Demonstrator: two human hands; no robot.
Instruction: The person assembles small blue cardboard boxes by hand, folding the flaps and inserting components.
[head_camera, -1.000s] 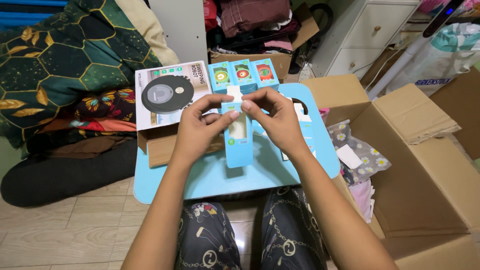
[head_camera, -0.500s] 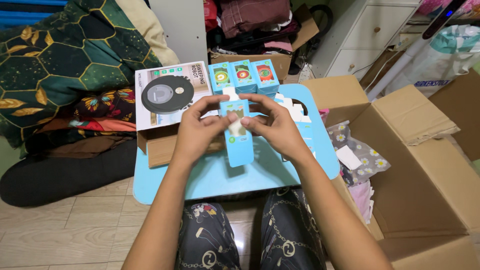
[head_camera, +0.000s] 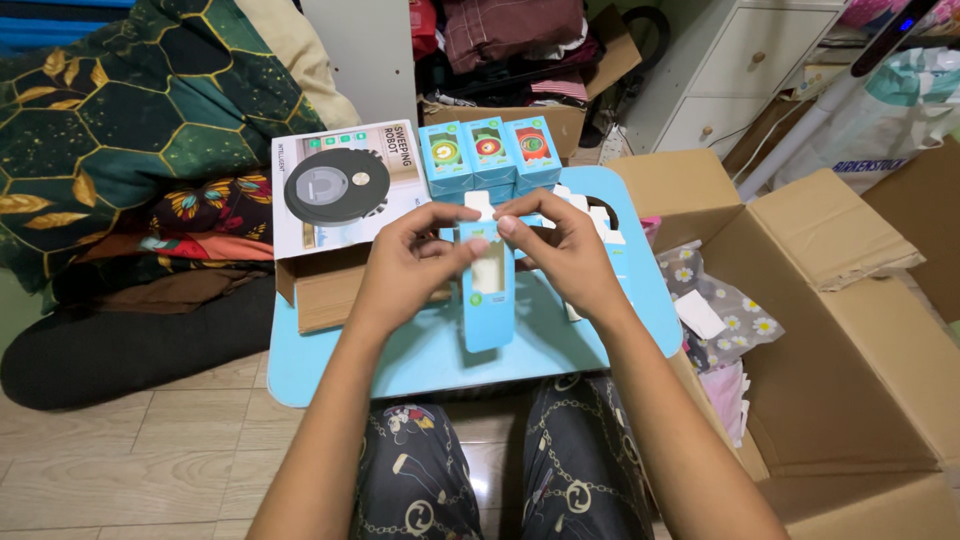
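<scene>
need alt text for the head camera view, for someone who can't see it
Two bare hands, left hand and right hand, hold a small blue carton by its top flap above a light blue table. Three matching cartons and a robot vacuum box stand behind; an open cardboard box sits at right.

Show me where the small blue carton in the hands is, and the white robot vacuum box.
small blue carton (head_camera: 487, 300), head view, on its front below the window.
white robot vacuum box (head_camera: 340, 185), head view, on the round vacuum picture.

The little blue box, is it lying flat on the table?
No, both hands, left hand and right hand, hold the little blue box up above the blue table.
</scene>
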